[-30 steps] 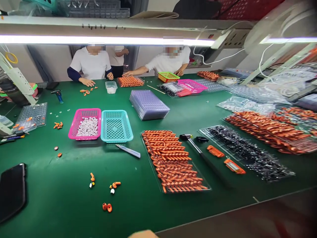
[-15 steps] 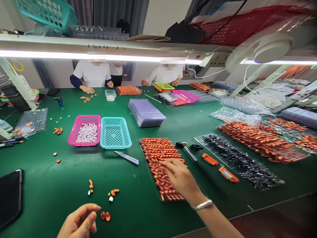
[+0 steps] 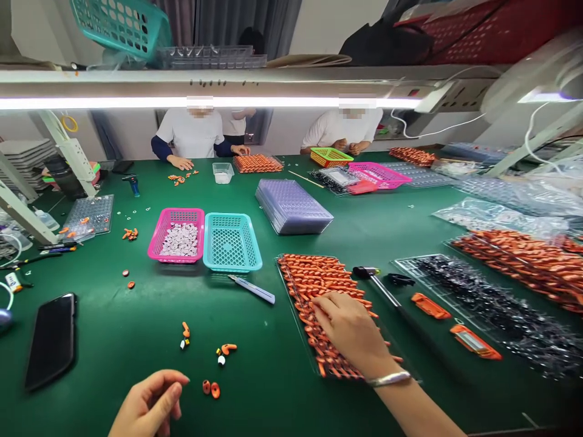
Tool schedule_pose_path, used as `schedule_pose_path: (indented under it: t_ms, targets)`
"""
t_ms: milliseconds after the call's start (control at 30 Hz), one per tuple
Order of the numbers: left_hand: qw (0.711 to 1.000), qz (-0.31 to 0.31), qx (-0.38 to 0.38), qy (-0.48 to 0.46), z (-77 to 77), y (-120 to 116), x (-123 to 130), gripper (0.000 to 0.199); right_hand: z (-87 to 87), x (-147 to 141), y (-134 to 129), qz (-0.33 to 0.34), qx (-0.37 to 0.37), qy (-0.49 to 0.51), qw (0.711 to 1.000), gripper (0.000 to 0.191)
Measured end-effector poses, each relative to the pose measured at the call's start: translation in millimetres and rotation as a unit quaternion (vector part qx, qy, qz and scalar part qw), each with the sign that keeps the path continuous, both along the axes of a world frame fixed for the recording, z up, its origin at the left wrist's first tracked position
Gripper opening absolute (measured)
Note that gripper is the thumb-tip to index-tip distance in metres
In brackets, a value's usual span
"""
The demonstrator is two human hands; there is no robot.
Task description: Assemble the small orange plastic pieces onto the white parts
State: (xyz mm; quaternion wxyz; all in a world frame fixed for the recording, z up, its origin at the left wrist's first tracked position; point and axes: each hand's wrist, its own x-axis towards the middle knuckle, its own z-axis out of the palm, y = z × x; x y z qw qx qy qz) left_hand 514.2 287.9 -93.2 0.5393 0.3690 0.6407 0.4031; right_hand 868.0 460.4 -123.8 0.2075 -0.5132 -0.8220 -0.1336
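Note:
My right hand (image 3: 353, 331), with a silver bracelet at the wrist, rests its bent fingertips on the tray of orange parts (image 3: 319, 279); whether a part is pinched there is hidden. My left hand (image 3: 150, 403) hovers at the bottom edge, thumb and fingers curled and apart, with nothing visible between them. Just right of it lie two small orange caps (image 3: 211, 389). Beyond them are an orange stem piece with a white tip (image 3: 228, 350) and a similar piece (image 3: 185, 331).
A pink basket (image 3: 153, 249) of white pieces adjoins a turquoise basket (image 3: 258, 258). A utility knife (image 3: 255, 290), black phone (image 3: 51, 340), stacked clear trays (image 3: 294, 206), metal-shafted tool (image 3: 387, 290) and black-parts tray (image 3: 483, 297) surround the hands. Two people sit opposite.
The view has turned left, so the table's contents appear farther right. My right hand stays at the orange parts, its fingers bent. Across the table, one person's hand has reached the far orange tray.

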Motion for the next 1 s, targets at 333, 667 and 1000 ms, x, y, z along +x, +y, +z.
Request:
schedule_pose_path:
  t_ms: [333,667,1000]
  targets:
    - [1.000,0.012,0.009,-0.013,-2.5,-2.7,-3.9,0.055,-1.3,-13.2,-7.5,-0.020,0.010,-0.036,0.999,0.017]
    - [0.999,0.028,0.015,-0.022,-7.4,-5.6,-10.3,0.054,-14.1,-12.4,-3.9,-0.005,0.025,0.005,1.000,0.020]
    - [1.000,-0.013,0.005,-0.013,-11.0,-1.3,-20.5,0.062,-19.6,-7.1,-3.6,-0.004,0.037,0.023,0.999,0.025]
